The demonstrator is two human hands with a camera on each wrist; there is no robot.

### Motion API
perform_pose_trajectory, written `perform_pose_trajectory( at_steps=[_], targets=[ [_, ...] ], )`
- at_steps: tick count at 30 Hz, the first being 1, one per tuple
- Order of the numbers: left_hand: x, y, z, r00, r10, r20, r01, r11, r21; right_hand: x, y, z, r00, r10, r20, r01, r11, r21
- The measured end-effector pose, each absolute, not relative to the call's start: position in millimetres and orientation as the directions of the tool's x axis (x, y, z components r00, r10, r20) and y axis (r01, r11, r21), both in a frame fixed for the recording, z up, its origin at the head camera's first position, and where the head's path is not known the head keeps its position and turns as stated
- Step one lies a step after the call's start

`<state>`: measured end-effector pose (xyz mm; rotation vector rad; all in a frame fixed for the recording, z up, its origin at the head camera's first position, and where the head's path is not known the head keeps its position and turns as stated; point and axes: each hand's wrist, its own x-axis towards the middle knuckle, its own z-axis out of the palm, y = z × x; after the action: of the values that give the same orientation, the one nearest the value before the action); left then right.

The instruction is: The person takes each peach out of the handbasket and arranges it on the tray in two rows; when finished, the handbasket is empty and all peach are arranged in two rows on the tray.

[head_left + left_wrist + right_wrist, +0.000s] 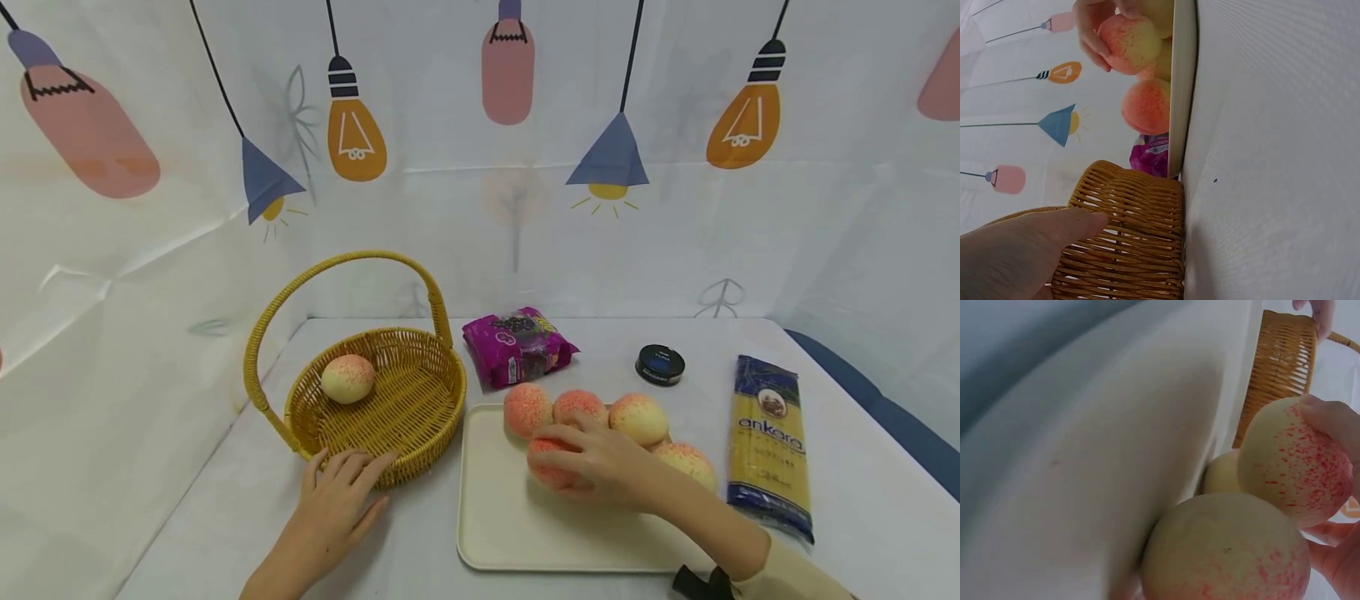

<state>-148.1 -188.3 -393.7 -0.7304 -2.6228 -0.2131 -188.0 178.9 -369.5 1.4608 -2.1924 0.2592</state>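
Observation:
My right hand [600, 462] grips a peach [1294, 462], its fingers over the top, above the cream tray [525, 533]. Other peaches [639, 419] stand behind and beside it along the tray's back and right; several are there. On the left, my left hand [330, 508] holds the near rim of the yellow wicker basket [405, 462]. In the left wrist view its thumb lies along the basket's outer wall, while the other fingers go over the rim. One pale peach with a red blush [348, 379] sits inside the basket, at its left side.
Behind the tray lies a purple packet [517, 346]. A small black tin [660, 365] stands further right. A yellow and blue pasta packet [771, 450] lies right of the tray. The basket's tall handle [352, 257] arches up at the back, before a printed white sheet [465, 208].

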Motion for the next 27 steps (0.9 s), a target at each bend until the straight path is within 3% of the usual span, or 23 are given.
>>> perform_pose_trajectory(
  at_steps=[8,27],
  targets=[
    [-147.4,-189.0,-392.7,-0.775,0.462,0.431,0.529,0.848,0.042,-187.0,183.7,-377.0,-0.355,-0.803,0.479,-0.892,0.444,0.083],
    [-149.4,-188.7,-393.8,-0.761,0.471,0.446,0.541,0.84,0.037,-190.9,184.4,-377.3,-0.341,-0.778,0.527,-0.893,0.444,0.078]
  ],
)
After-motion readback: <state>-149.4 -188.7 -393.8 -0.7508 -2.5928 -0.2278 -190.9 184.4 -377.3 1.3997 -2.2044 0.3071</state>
